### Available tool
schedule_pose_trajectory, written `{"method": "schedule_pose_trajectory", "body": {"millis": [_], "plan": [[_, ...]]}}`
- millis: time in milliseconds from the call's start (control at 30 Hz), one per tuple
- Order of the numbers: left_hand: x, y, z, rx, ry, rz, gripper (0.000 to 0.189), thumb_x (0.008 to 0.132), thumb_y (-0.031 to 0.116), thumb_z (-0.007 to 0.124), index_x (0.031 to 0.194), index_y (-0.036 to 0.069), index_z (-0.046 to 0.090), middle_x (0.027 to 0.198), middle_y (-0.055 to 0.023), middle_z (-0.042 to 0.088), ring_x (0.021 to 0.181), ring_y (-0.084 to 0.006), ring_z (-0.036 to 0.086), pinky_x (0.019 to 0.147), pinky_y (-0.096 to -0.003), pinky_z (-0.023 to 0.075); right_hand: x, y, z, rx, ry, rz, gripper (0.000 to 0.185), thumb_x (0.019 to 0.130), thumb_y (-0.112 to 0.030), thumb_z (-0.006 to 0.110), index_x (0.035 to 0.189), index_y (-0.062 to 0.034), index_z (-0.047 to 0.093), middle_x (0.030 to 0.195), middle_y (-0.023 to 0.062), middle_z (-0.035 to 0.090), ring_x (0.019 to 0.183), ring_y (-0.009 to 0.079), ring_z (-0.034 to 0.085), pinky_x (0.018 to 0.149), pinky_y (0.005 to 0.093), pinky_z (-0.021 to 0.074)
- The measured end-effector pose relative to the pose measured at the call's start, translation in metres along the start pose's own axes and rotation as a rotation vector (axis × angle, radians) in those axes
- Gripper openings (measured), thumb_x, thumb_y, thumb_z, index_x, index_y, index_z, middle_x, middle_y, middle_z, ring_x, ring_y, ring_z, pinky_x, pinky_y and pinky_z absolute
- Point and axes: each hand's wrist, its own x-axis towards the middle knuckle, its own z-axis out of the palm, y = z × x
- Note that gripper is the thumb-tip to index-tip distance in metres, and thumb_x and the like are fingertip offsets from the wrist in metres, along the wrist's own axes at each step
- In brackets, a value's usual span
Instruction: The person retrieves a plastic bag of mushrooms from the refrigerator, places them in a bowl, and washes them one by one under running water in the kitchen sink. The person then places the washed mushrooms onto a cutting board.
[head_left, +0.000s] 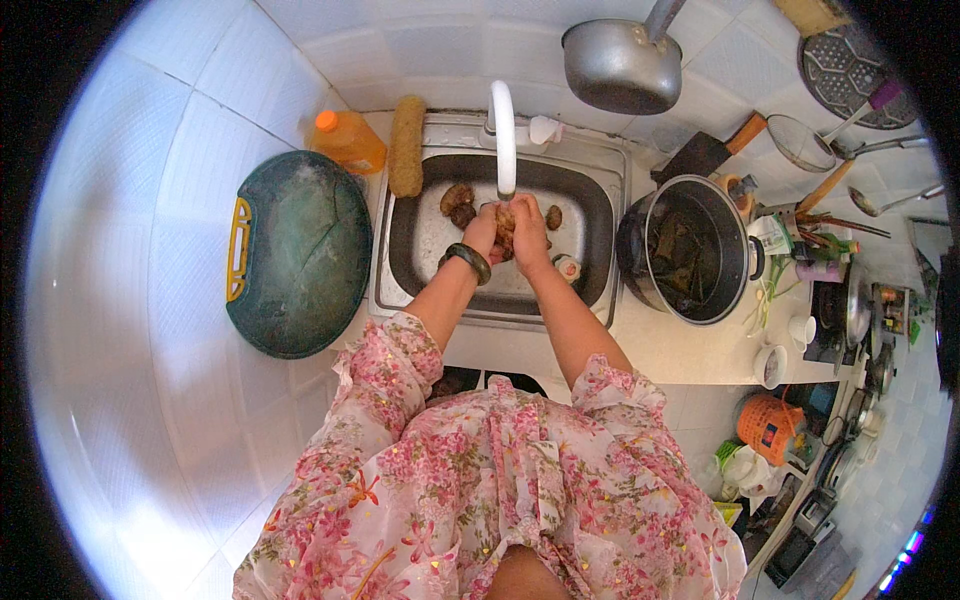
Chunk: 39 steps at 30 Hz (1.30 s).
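Note:
Under the white curved faucet (504, 139), both of my hands are around a brown, lumpy piece of food (505, 225), possibly a mushroom. My left hand (481, 231), with a dark bangle on its wrist, grips its left side. My right hand (532, 231) presses on the other side, fingers bent over it. The hands are inside the stainless steel sink (446, 266). More brown lumps (457, 200) lie in the basin to the left, and a smaller lump (553, 217) rests to the right. A round pale object (567, 268), perhaps a drain strainer, sits near my right wrist.
A deep pot (686, 251) holding dark pieces stands right of the sink. Left are a dark green cutting board (300, 255) with a yellow handle, an orange bottle (349, 142) and a loofah (407, 146). A metal saucepan (622, 67) hangs above, and a cleaver (705, 150) leans behind the pot.

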Motion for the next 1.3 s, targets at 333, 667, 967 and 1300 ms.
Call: {"method": "schedule_pose_trajectory", "body": {"millis": [333,667,967,1300], "plan": [[0.003,-0.009,-0.003,0.129,-0.004,-0.054,0.040,0.092,0.048,0.040,0.081,0.012,0.054,0.060,-0.0007,0.050,0.043,-0.0122,0.043,0.037,-0.0273,0.0312,-0.007,-0.011,-0.022,0.697,-0.111,0.385,0.034,0.098,-0.035,0.041,0.098,-0.0049,0.057,0.098,0.0064,0.060,0.094,0.0194,0.056,0.084,0.0326,0.0444],[0.002,-0.032,0.008,0.852,0.085,0.992,0.033,0.088,0.029,0.060,0.105,0.000,0.058,0.091,-0.0134,0.062,0.082,-0.0270,0.059,0.078,-0.0386,0.0458,0.011,0.046,-0.050,-0.474,0.119,0.106,0.048,0.096,-0.044,0.036,0.100,-0.0004,0.056,0.084,0.0098,0.062,0.075,0.0219,0.060,0.067,0.0336,0.0478],[-0.010,-0.005,0.007,0.578,0.118,0.666,0.036,0.092,0.033,0.052,0.087,-0.002,0.063,0.078,-0.0101,0.065,0.070,-0.0166,0.059,0.067,-0.0332,0.0460,-0.017,0.024,-0.018,-0.105,-0.020,0.610,0.057,0.097,-0.050,0.023,0.104,-0.0041,0.056,0.072,0.0102,0.060,0.050,0.0202,0.057,0.040,0.0316,0.0418],[0.000,-0.018,-0.002,0.439,-0.165,0.607,0.042,0.090,0.037,0.056,0.107,-0.001,0.055,0.101,-0.0077,0.061,0.088,-0.0158,0.058,0.078,-0.0307,0.0471,-0.008,0.006,-0.035,0.629,-0.320,0.929,0.030,0.095,-0.042,0.037,0.085,-0.0183,0.053,0.058,-0.0003,0.047,0.039,0.0094,0.037,0.031,0.0222,0.0229]]}}
